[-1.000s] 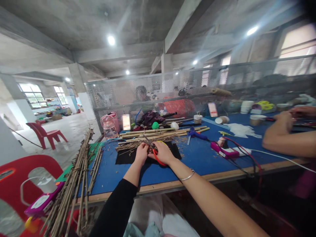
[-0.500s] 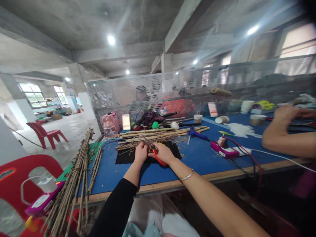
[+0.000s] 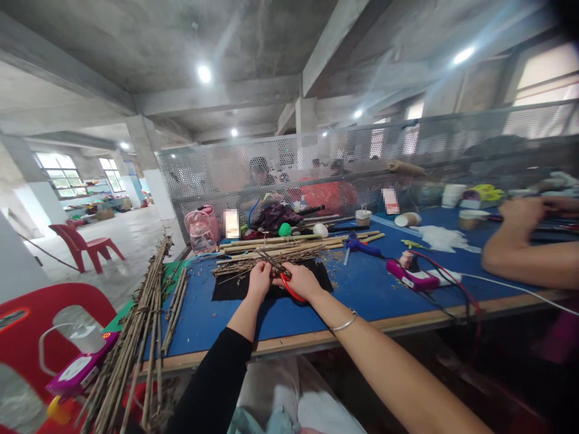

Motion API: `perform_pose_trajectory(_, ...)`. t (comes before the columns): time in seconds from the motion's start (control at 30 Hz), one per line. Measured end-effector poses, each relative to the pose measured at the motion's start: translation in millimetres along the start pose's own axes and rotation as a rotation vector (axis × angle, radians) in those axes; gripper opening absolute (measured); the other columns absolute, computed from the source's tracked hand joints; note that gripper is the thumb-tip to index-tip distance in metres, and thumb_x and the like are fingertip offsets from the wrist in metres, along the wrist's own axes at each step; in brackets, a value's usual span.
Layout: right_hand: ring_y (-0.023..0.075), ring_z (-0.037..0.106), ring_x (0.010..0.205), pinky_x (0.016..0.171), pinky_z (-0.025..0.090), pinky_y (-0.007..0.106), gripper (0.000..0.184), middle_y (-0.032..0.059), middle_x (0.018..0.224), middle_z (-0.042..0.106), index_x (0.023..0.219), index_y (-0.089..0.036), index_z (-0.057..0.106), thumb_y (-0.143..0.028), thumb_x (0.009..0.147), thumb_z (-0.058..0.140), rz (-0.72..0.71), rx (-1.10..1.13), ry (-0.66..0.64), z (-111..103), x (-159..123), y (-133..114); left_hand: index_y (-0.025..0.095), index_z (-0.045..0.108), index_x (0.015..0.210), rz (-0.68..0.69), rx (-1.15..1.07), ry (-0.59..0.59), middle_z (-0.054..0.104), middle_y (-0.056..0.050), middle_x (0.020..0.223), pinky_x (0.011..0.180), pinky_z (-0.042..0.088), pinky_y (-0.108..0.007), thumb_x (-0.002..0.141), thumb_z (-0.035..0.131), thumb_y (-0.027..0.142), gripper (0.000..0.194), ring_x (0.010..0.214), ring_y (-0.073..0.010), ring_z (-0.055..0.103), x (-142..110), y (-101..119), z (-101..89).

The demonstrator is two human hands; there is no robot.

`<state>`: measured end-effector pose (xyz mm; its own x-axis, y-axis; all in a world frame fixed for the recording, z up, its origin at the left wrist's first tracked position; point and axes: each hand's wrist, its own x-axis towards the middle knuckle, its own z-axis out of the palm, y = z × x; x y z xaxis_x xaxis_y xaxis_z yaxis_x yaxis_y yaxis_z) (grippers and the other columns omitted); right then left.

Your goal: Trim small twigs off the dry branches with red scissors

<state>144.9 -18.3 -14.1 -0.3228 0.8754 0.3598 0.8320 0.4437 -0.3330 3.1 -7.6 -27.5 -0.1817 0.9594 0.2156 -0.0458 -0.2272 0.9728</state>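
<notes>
My right hand is closed around a pair of scissors with red handles. Their blades point up and to the left, past the fingers of my left hand. That hand is closed in a pinch close to the blades; what it grips is too small to make out. Both hands are above a black cloth on the blue tabletop. Just beyond them lies a pile of thin dry twigs, partly hidden by my hands.
Long bundled sticks lean over the table's left end. Pale rods lie behind the twigs. To the right are a blue glue gun, a purple power strip with cables, and a co-worker's arm. A mesh partition stands behind.
Almost nothing differs. Both hands stay at the same spot with the scissors, with only a slight shift at the fingers. The co-worker's arm has moved slightly.
</notes>
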Motion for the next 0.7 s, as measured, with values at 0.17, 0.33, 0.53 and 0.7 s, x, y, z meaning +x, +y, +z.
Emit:
perform_pose_trajectory(0.17, 0.0212, 0.061, 0.083, 0.062, 0.035, 0.024, 0.047, 0.0039, 0.088, 0.066, 0.101, -0.026, 0.055, -0.063, 0.072, 0.049, 0.040, -0.023, 0.042, -0.3, 0.5, 0.3, 0.015, 0.051, 0.071, -0.099, -0.092, 0.005, 0.049, 0.003, 0.057, 0.042, 0.036, -0.016, 0.071, 0.054, 0.033, 0.018, 0.049, -0.0072, 0.046, -1.5, 3.4, 1.5)
perform_pose_trajectory(0.33, 0.0203, 0.059, 0.084, 0.064, 0.036, 0.026, 0.052, 0.0041, 0.092, 0.065, 0.102, -0.025, 0.053, -0.066, 0.070, 0.048, 0.021, -0.005, 0.043, -0.2, 0.1, -0.3, 0.015, 0.051, 0.070, -0.100, -0.126, 0.012, 0.052, 0.002, 0.056, 0.044, 0.038, -0.018, 0.067, 0.058, 0.033, 0.020, 0.049, -0.0079, 0.049, -1.0, 4.1, 2.1)
perform_pose_trajectory(0.53, 0.0200, 0.055, 0.094, 0.074, 0.038, 0.027, 0.056, 0.0061, 0.101, 0.060, 0.108, -0.022, 0.050, -0.061, 0.068, 0.055, -0.054, 0.057, 0.097, 5.5, 2.3, 2.0, 0.014, 0.054, 0.071, -0.095, -0.192, 0.039, 0.054, 0.001, 0.058, 0.047, 0.041, -0.019, 0.065, 0.060, 0.030, 0.019, 0.052, -0.0087, 0.052, -0.9, 5.6, 0.5)
perform_pose_trajectory(0.7, 0.0202, 0.053, 0.098, 0.082, 0.038, 0.030, 0.060, 0.0090, 0.103, 0.058, 0.112, -0.019, 0.048, -0.056, 0.067, 0.060, -0.117, 0.082, 0.143, 13.1, 5.4, 6.2, 0.013, 0.059, 0.073, -0.090, -0.187, 0.041, 0.059, -0.001, 0.061, 0.051, 0.043, -0.020, 0.064, 0.061, 0.025, 0.016, 0.055, -0.0104, 0.055, -1.8, 7.7, 1.8)
